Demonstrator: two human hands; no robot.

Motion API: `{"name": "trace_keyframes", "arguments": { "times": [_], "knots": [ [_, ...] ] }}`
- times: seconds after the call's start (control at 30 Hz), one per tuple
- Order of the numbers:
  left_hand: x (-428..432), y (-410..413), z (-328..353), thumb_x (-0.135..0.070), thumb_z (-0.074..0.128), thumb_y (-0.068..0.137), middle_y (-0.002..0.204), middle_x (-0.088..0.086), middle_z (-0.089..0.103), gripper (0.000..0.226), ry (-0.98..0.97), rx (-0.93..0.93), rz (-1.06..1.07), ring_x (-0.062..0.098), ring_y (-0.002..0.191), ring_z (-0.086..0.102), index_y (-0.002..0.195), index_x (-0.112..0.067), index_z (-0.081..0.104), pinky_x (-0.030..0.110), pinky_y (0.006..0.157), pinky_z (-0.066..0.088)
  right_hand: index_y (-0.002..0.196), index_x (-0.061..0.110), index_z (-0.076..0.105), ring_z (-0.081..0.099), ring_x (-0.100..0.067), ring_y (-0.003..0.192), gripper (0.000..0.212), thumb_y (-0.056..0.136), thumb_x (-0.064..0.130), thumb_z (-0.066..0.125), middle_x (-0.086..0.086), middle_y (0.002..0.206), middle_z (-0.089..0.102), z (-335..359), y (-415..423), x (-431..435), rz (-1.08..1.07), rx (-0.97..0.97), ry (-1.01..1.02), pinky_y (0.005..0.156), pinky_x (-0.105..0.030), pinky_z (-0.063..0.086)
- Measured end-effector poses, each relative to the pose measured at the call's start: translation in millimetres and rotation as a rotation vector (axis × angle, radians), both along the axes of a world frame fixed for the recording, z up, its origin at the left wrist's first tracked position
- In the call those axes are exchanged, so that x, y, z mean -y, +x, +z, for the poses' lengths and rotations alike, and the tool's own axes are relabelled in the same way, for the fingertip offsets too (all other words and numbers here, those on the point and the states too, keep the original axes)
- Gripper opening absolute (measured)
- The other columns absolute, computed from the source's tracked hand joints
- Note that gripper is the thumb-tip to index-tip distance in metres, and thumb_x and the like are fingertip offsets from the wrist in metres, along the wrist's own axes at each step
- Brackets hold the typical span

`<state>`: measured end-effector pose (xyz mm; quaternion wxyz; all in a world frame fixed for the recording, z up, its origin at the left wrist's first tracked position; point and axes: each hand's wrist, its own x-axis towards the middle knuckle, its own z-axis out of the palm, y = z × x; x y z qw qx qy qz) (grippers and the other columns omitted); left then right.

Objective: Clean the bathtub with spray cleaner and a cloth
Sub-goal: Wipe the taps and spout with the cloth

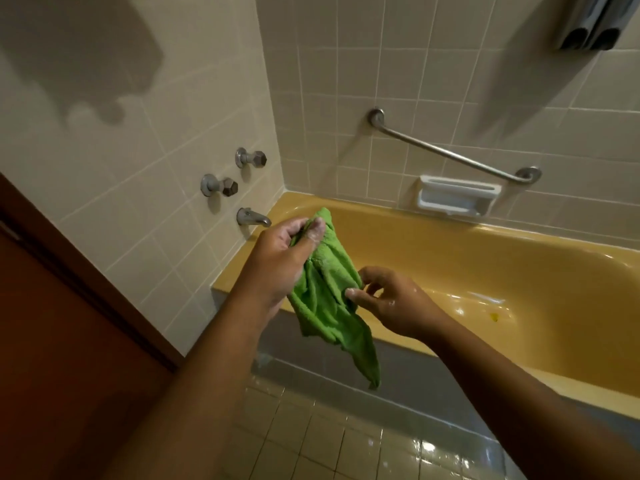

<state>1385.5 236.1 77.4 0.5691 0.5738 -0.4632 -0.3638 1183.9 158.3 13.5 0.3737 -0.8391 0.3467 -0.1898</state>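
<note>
A green cloth (329,299) hangs in the air over the near rim of the yellow bathtub (519,268). My left hand (280,258) grips the cloth's top end, fingers curled round it. My right hand (388,299) pinches the cloth's right edge lower down between thumb and fingertips. Both hands look wet, with traces of foam. The cloth's loose tail droops toward the floor. No spray bottle is in view.
A spout (252,217) and two tap handles (221,186) (251,157) stick out of the tiled wall at left. A metal grab bar (450,152) and a white soap dish (453,197) sit on the back wall. A brown door (52,341) stands at left; the floor tiles (329,441) are wet.
</note>
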Motion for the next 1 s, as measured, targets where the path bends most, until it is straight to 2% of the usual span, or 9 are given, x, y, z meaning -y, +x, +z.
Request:
{"name": "trace_keyframes", "arguments": {
  "times": [0.1,0.27,0.5,0.57,0.63,0.7,0.77,0.87,1.0],
  "knots": [
    [-1,25,-6,-0.056,0.058,0.1,0.12,-0.011,0.072,0.046,0.068,0.168,0.142,0.01,0.123,0.064,0.13,-0.022,0.068,0.031,0.099,0.051,0.089,0.019,0.067,0.056,-0.002,0.078,0.039,0.096,0.057,0.062,0.003,0.089,0.064,27,1,7,0.108,-0.124,-0.178,0.061,-0.021,0.042],
    [1,49,-5,-0.059,0.056,0.099,0.154,0.005,0.052,0.068,0.179,0.486,0.282,0.023,0.139,0.051,0.152,-0.017,0.049,0.027,0.1,0.039,0.093,0.014,0.065,0.068,-0.033,0.075,0.046,0.1,0.058,0.056,-0.014,0.082,0.068,70,16,2,0.067,0.206,0.07,0.062,-0.047,0.056],
    [18,73,-12,-0.062,0.055,0.098,0.117,0.005,0.071,0.049,0.192,0.649,0.341,0.024,0.106,0.066,0.123,-0.021,0.065,0.032,0.073,0.049,0.098,0.008,0.063,0.065,-0.023,0.08,0.025,0.103,0.033,0.058,-0.007,0.084,0.067,76,38,31,0.085,0.701,0.504,0.072,-0.032,0.054],
    [27,77,-12,-0.058,0.056,0.099,0.112,0.005,0.072,0.047,0.159,0.63,0.39,0.025,0.104,0.066,0.124,-0.02,0.066,0.032,0.074,0.048,0.096,0.013,0.06,0.066,-0.022,0.074,0.024,0.103,0.036,0.059,-0.005,0.08,0.068,70,43,47,0.059,0.564,0.399,0.065,-0.033,0.055],
    [40,78,-12,-0.056,0.056,0.1,0.102,0.003,0.071,0.044,0.127,0.616,0.4,0.025,0.099,0.066,0.122,-0.018,0.067,0.029,0.071,0.048,0.091,0.022,0.058,0.064,-0.023,0.07,0.024,0.103,0.042,0.061,-0.001,0.076,0.065,63,52,70,0.061,0.046,-0.073,0.061,-0.038,0.052],
    [55,76,-11,-0.055,0.056,0.1,0.091,-0.006,0.064,0.042,0.107,0.64,0.319,0.015,0.088,0.062,0.118,-0.019,0.066,0.018,0.063,0.041,0.089,0.02,0.058,0.061,-0.025,0.072,0.024,0.102,0.04,0.062,0.001,0.076,0.061,59,65,86,0.105,-0.222,-0.247,0.062,-0.038,0.048],
    [70,77,-11,-0.059,0.054,0.099,0.111,-0.011,0.063,0.044,0.125,0.616,0.198,0.006,0.099,0.058,0.128,-0.027,0.062,0.012,0.069,0.04,0.097,0.011,0.061,0.067,-0.031,0.078,0.028,0.104,0.038,0.06,-0.011,0.083,0.068,56,80,95,0.124,0.004,-0.013,0.065,-0.046,0.055],
    [90,83,-17,-0.075,0.053,0.086,0.129,-0.027,0.056,0.05,0.21,0.334,-0.06,-0.009,0.113,0.056,0.131,-0.054,0.049,0.017,0.084,0.048,0.11,0.004,0.058,0.072,-0.032,0.085,0.025,0.106,0.028,0.055,-0.019,0.097,0.073,58,108,111,0.099,0.493,0.543,0.07,-0.039,0.061],
    [135,95,-35,-0.06,0.062,0.095,0.112,-0.017,0.07,0.038,0.246,0.502,-0.085,-0.002,0.105,0.065,0.126,-0.038,0.061,0.034,0.088,0.056,0.11,0.001,0.055,0.067,-0.034,0.084,0.031,0.106,0.031,0.056,-0.031,0.101,0.069,46,143,160,0.124,0.457,0.523,0.078,-0.049,0.058]
  ]
}}
